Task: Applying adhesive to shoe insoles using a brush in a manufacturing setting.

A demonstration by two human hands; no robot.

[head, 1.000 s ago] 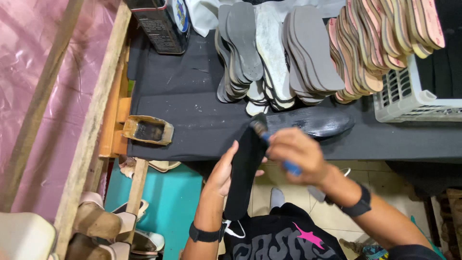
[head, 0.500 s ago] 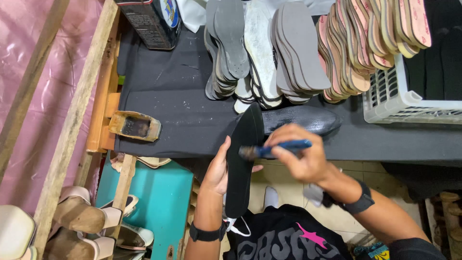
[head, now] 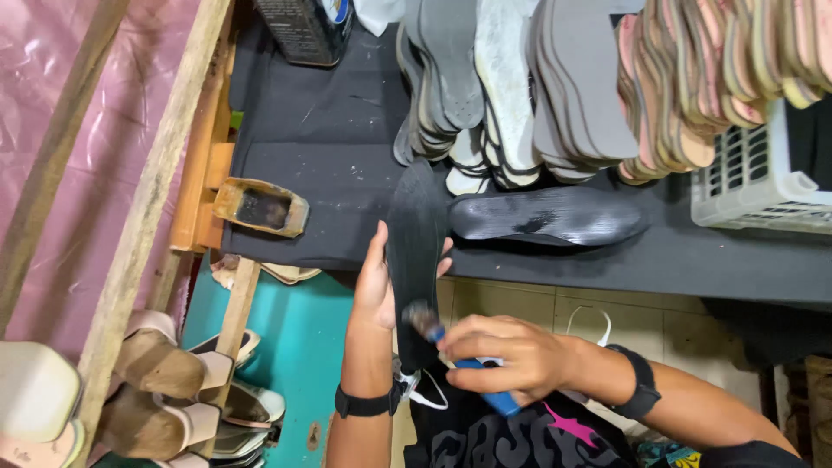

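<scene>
two hands are at work on one black sole (head: 414, 260), which is held upright over the near edge of the black tabletop (head: 347, 165). the sole is gripped from behind by the left hand (head: 374, 290), fingers wrapped round its edge. a blue-handled brush (head: 459, 364) is clenched in the right hand (head: 511, 355), its bristle end pressed to the sole's lower part. a second coated sole (head: 546, 217) lies flat on the tabletop just beside – glossy, probably wet. for an even coat, the sole is best kept steady and the strokes run lengthwise to the edges – the supporting fingers kept clear of the wet face. stacked grey insoles (head: 485, 87) stand well behind.
</scene>
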